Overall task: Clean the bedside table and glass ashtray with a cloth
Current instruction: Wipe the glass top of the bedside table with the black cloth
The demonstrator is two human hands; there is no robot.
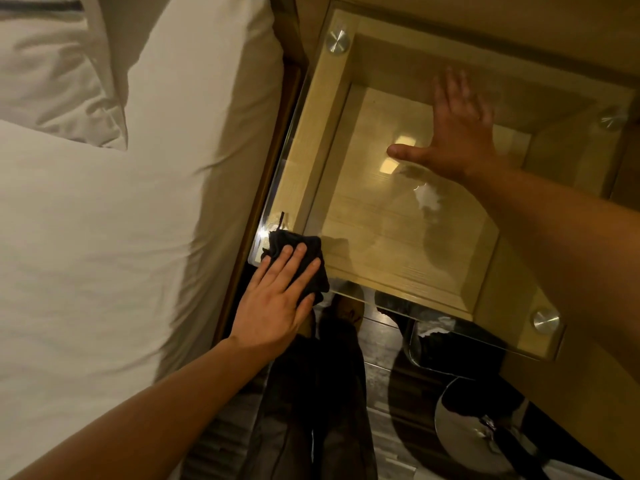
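Observation:
The bedside table (313, 140) is pale wood under a clear glass top held by round metal studs. A dark cloth (306, 252) lies bunched on the glass at the table's near left corner. My left hand (277, 296) presses flat on the cloth with straight fingers. My right hand (457, 129) lies flat and spread on the glass near the middle right, holding nothing. Smears and reflections show on the glass near my right wrist. No glass ashtray is in view.
A bed (104, 220) with white sheets and a pillow (59, 81) fills the left side, close against the table. Below the table's near edge lie a dark floor, dark clothing (311, 393) and a shiny round metal object (474, 434).

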